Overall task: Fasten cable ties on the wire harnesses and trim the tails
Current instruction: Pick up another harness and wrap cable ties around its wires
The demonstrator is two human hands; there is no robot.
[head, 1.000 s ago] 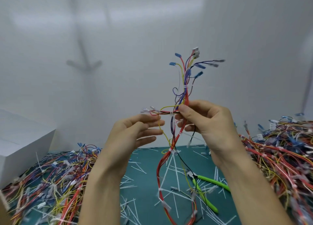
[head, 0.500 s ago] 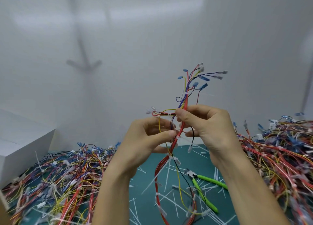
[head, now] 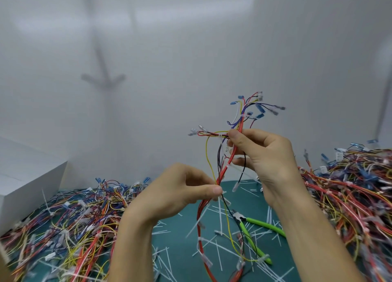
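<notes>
Above the green mat (head: 180,258), your left hand (head: 178,193) pinches the wire harness (head: 222,173) low on its red trunk, while your right hand (head: 267,154) grips it higher at the branch, holding that stretch taut, probably for a tie. Green cutters (head: 263,224) lie below, within reach for trimming.

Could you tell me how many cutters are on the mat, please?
1: green-handled cutters lie on the teal mat below the right hand; more may hide under the wire piles.
</notes>
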